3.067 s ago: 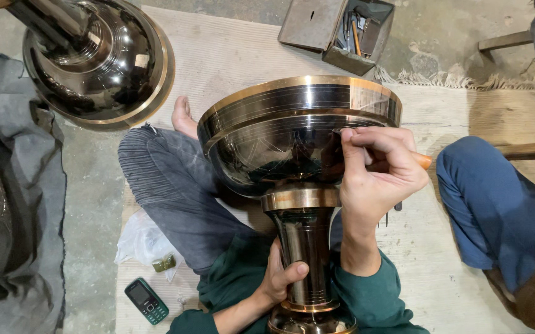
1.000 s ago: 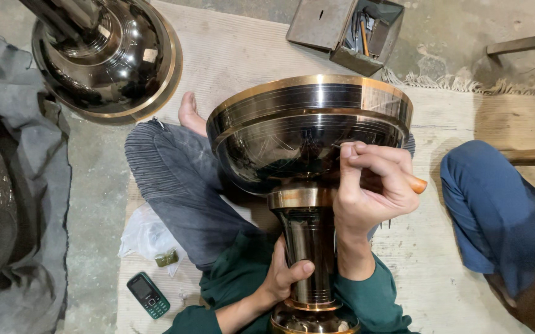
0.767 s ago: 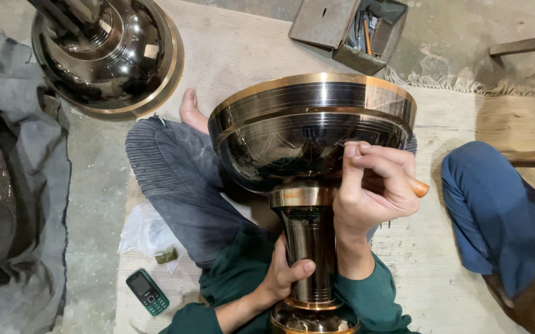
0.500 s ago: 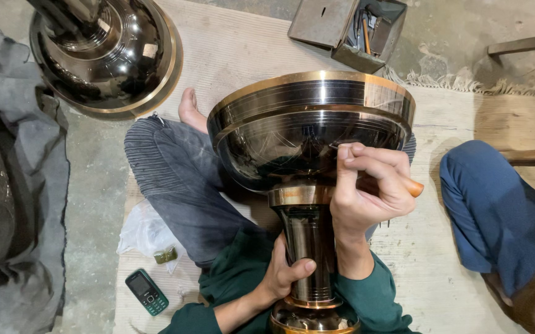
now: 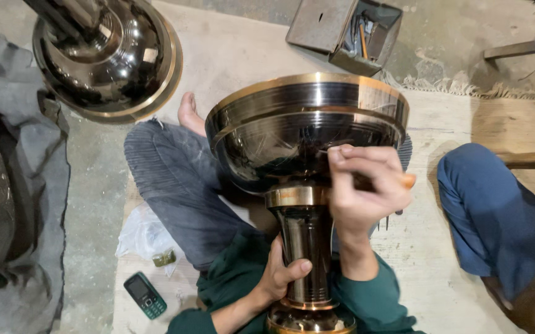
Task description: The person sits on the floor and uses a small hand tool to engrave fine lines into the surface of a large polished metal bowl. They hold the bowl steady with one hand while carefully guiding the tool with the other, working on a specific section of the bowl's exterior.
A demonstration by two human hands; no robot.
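Observation:
A large dark polished metal goblet-shaped vessel (image 5: 292, 130) with brass-coloured rim bands rests across my lap, bowl away from me. My left hand (image 5: 280, 275) grips its dark stem near the brass base ring. My right hand (image 5: 366, 188) is closed around a small tool with an orange handle end (image 5: 408, 180) and presses it against the bowl's lower right side. The tool's tip is hidden behind my fingers. My sleeves are green, my trousers grey.
A second similar dark vessel (image 5: 103, 59) lies at the upper left. An open metal box of tools (image 5: 348, 31) sits at the top. A small mobile phone (image 5: 145, 295) and crumpled plastic (image 5: 144, 235) lie at lower left. Another person's blue-trousered leg (image 5: 502, 216) is at the right. Grey cloth (image 5: 29, 185) covers the left.
My right hand has shifted slightly along the bowl's lower side while working the tool. My left hand keeps its grip on the stem.

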